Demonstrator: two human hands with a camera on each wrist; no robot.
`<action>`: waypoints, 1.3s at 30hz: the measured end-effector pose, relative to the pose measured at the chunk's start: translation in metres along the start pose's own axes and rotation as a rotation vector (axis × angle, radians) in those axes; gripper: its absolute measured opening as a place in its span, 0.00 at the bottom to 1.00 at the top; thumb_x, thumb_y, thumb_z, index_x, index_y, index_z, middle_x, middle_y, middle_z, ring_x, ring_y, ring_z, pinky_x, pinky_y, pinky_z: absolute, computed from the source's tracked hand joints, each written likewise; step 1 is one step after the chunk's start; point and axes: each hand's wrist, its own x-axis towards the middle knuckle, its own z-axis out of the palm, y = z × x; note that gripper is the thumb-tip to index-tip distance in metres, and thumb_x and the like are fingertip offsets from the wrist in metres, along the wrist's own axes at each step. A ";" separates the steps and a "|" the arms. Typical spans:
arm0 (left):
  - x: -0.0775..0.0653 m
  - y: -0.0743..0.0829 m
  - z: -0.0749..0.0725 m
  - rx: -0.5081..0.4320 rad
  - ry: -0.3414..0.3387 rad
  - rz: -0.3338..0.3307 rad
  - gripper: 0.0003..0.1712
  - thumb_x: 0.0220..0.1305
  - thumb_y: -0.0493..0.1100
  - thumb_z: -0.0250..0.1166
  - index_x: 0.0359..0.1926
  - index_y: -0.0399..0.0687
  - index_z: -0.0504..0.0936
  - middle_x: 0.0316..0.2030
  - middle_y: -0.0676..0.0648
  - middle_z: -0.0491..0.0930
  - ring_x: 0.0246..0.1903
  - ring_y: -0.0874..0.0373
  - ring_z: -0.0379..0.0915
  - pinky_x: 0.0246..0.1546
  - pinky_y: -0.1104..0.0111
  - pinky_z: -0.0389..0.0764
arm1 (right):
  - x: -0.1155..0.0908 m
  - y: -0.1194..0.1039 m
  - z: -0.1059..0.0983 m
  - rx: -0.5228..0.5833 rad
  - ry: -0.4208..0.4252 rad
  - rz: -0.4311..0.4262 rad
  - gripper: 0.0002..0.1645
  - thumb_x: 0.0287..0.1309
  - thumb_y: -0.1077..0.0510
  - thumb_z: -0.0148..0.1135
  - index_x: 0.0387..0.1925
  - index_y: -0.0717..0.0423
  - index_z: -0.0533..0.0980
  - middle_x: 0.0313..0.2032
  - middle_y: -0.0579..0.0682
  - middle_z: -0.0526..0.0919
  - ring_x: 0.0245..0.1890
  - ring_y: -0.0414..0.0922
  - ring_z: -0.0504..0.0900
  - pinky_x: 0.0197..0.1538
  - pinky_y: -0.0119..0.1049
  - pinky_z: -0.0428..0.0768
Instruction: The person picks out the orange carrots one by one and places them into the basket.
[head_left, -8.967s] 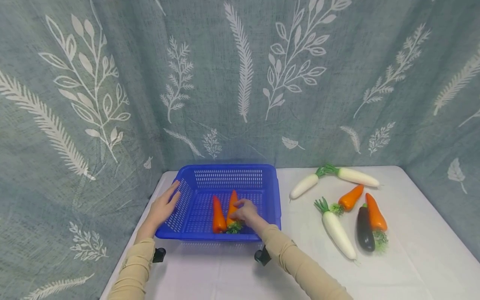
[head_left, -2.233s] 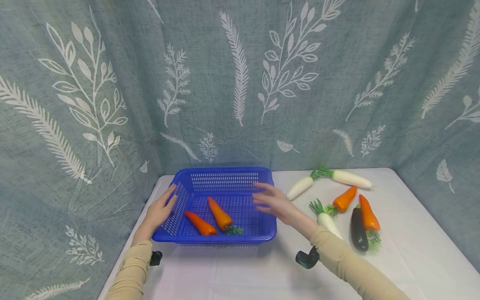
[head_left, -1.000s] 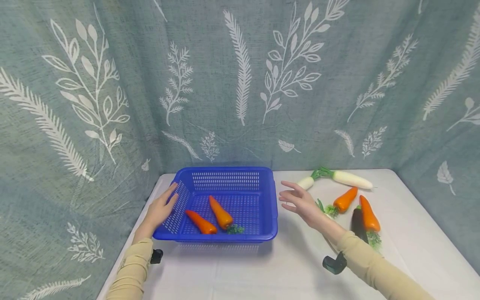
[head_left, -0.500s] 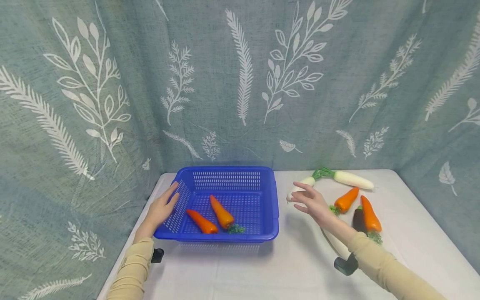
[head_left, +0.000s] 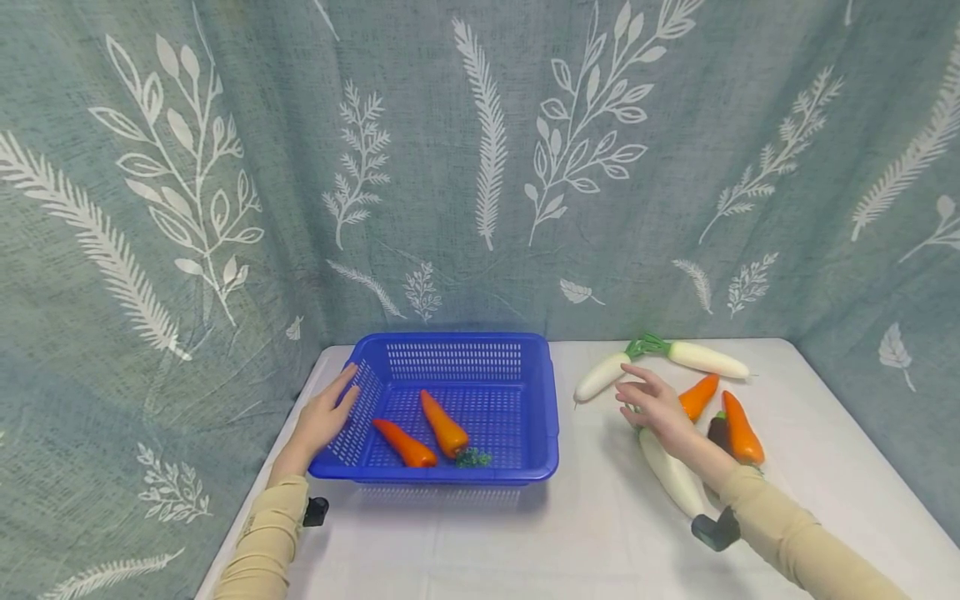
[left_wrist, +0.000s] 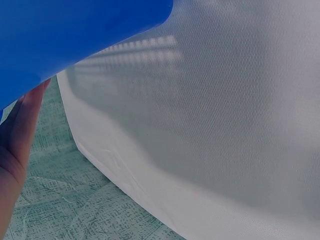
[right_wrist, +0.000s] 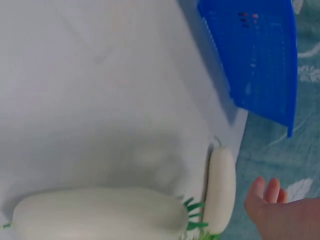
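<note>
My left hand (head_left: 321, 421) rests against the left side of a blue perforated plastic basket (head_left: 480, 477), its fingers extended. In the left wrist view, the fingers (left_wrist: 27, 120) lie along the basket's outer wall. Two orange carrots lie in the basket: a redder carrot (head_left: 405, 444) at the front left and a carrot with a leafy green top (head_left: 444, 425) beside it. My right hand (head_left: 660, 412) hovers with loosely bent fingers and nothing in it, over the leafy end of a white radish (head_left: 673, 475). Another white radish (right_wrist: 220, 190) lies near that hand in the right wrist view.
At the back right, a radish (head_left: 600, 379) and another radish (head_left: 708, 358) lie with their green tops together. Further right are a carrot (head_left: 699, 397), another carrot (head_left: 742, 429) and a partly hidden eggplant (head_left: 717, 433). A patterned curtain (head_left: 480, 167) hangs behind the white-covered table (head_left: 450, 550).
My right hand was over a carrot in the basket; it has since moved out rightward to the radish. Both basket carrots have shifted left and lie slanted. My left hand stays at the basket.
</note>
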 end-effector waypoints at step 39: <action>-0.001 -0.001 0.001 -0.015 0.011 0.016 0.30 0.75 0.49 0.43 0.72 0.40 0.54 0.71 0.36 0.53 0.68 0.34 0.52 0.68 0.43 0.54 | 0.018 0.024 -0.054 -0.101 0.579 0.119 0.36 0.65 0.55 0.50 0.71 0.59 0.54 0.69 0.68 0.55 0.65 0.60 0.60 0.71 0.51 0.60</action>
